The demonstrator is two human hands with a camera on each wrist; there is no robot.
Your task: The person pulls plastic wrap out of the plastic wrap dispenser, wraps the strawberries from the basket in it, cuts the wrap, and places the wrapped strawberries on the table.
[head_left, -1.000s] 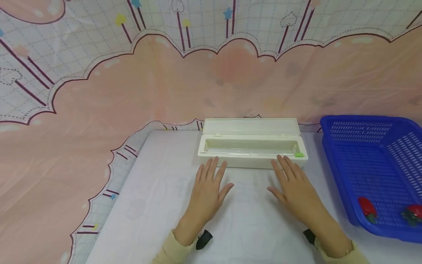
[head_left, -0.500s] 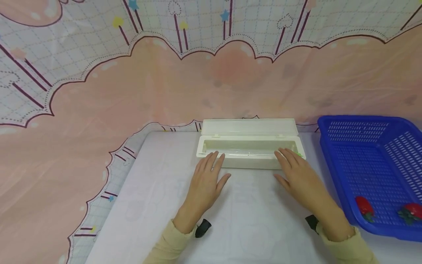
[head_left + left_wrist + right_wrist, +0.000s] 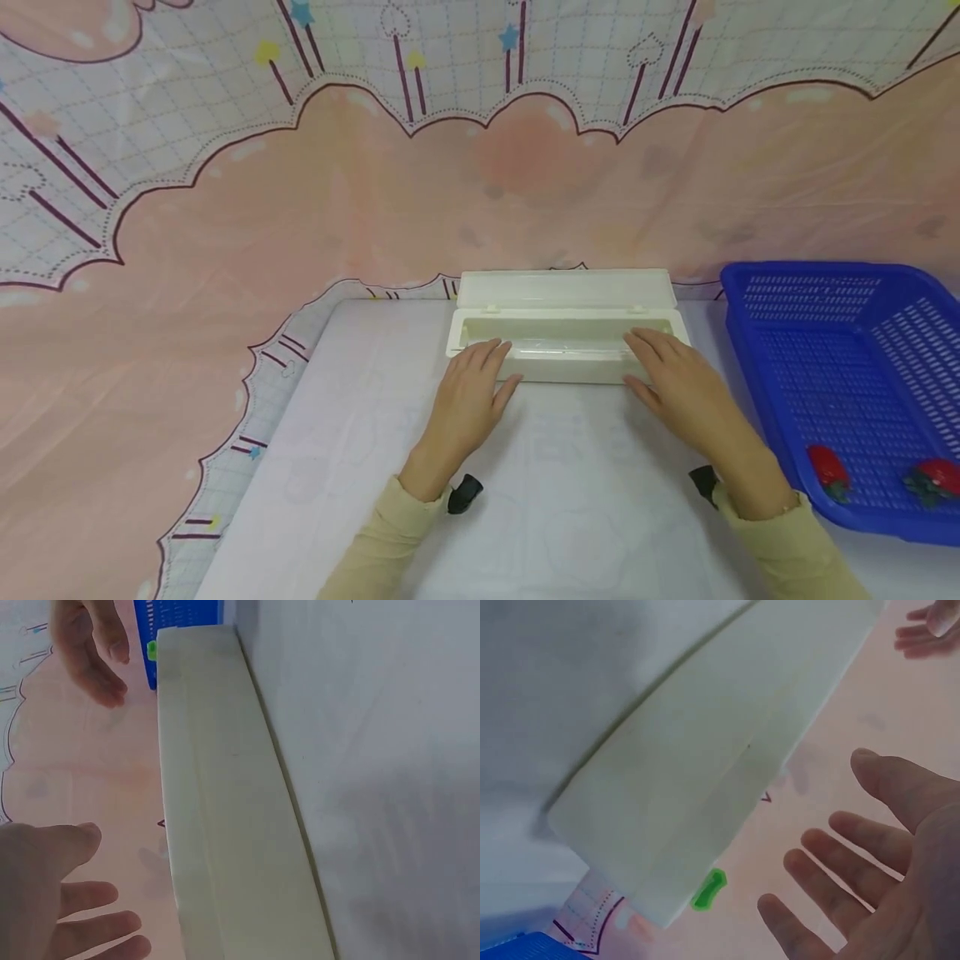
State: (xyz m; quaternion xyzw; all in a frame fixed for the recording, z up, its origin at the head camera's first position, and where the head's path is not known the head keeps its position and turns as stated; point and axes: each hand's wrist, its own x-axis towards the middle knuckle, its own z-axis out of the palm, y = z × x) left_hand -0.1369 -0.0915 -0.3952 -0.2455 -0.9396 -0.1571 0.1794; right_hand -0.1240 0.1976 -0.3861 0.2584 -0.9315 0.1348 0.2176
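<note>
A long cream-white box [image 3: 566, 371], like a cling film dispenser, stands on the white table with its lid [image 3: 566, 289] tipped back and its hollow showing. My left hand [image 3: 467, 396] is over the left part of its front edge, fingers spread and straight. Over the right part reaches my right hand [image 3: 686, 392], its fingers extended too. Both wrist views show these fingers apart from the box, with nothing between them. On the box's rim is a small green slider [image 3: 709, 889], covered by the right hand in the head view.
To the right stands a blue plastic basket [image 3: 855, 358] with two red strawberries, one [image 3: 828, 472] by the near left corner and another [image 3: 933, 482] farther right. Behind the table hangs a patterned pink cloth [image 3: 420, 208].
Both hands have moved forward from in front of the box to over its front edge. The right hand now covers the green slider in the head view. The box and strawberries stay put.
</note>
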